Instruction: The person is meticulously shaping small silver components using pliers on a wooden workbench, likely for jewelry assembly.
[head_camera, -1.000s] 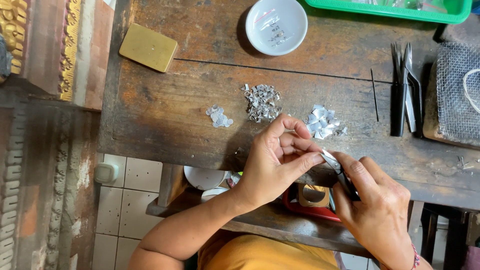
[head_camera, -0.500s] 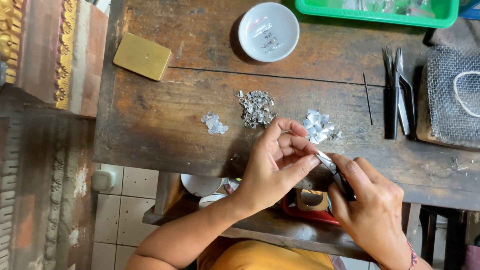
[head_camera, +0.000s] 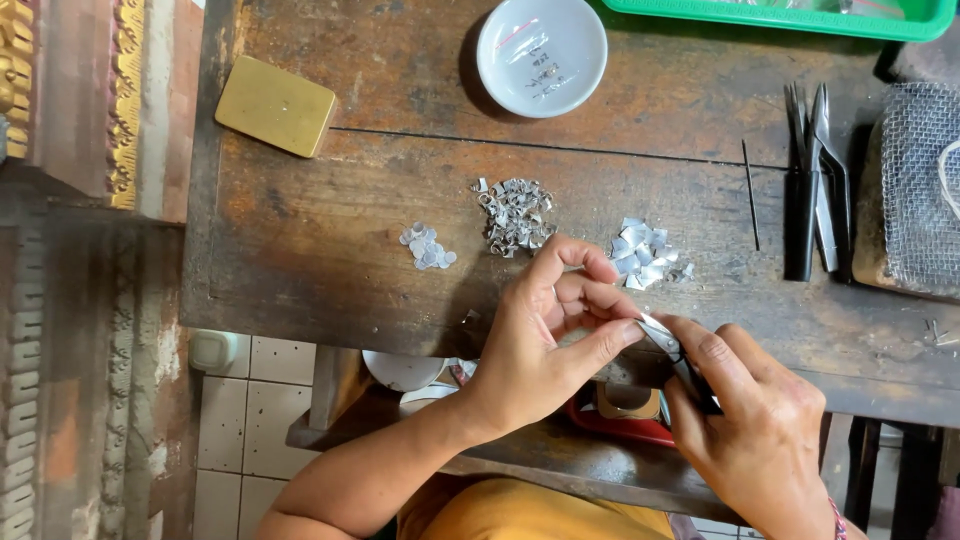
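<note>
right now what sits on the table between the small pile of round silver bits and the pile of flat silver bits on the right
In the head view, a heap of curled silver scraps lies between the round bits and the flat bits.

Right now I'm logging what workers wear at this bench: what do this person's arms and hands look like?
Both forearms are bare, with no sleeves, gloves or rings visible. The left hand is uncovered. The right hand has a thin pink-red band at the wrist. A yellow-orange garment shows at the torso.

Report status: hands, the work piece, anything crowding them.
Left hand pinching small metal piece. Right hand gripping pliers on it. Metal scrap piles nearby, apart.
</note>
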